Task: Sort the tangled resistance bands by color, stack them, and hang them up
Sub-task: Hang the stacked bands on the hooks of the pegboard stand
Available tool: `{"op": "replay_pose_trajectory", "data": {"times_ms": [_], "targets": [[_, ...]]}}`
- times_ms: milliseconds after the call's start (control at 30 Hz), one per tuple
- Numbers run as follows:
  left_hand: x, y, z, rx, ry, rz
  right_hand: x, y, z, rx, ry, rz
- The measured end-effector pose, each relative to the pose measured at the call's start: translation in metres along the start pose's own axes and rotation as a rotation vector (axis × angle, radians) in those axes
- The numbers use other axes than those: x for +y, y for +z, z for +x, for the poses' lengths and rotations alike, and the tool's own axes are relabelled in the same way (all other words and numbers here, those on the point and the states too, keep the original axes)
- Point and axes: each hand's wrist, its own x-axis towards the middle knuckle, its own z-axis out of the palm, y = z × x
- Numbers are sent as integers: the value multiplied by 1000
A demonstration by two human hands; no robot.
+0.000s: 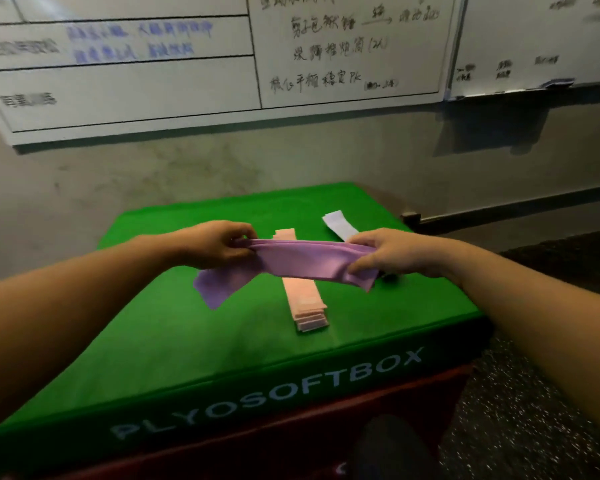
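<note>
A purple resistance band (305,261) is stretched across between both hands above the green box top. My left hand (215,245) pinches its left end, and a loose flap hangs down below that hand. My right hand (392,252) grips the band's right end with curled fingers. Under the purple band lies a neat stack of pink bands (305,303), running from back to front. A pale lavender-white band (340,225) lies flat further back on the right, partly hidden by my right hand.
Everything rests on a green soft plyo box (187,341) set on a red one (326,420). A grey wall with whiteboards (153,64) stands behind. Dark speckled floor (520,410) lies to the right.
</note>
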Motion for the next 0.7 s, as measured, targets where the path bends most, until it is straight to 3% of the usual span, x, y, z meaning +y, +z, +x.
{"op": "replay_pose_trajectory", "data": {"times_ms": [200,500,567,700], "targets": [[-81,9,-93,-44,-272,227,-47,86,73,-166,-108,-80],[-131,37,-164,-45,-416,667,-77,176,154,-163,-262,-325],[-136,53,-163,-25,-459,668,-71,186,164,-162,-244,-412],[-139,73,-152,34,-650,354,-69,194,173,-149,-184,-533]]}}
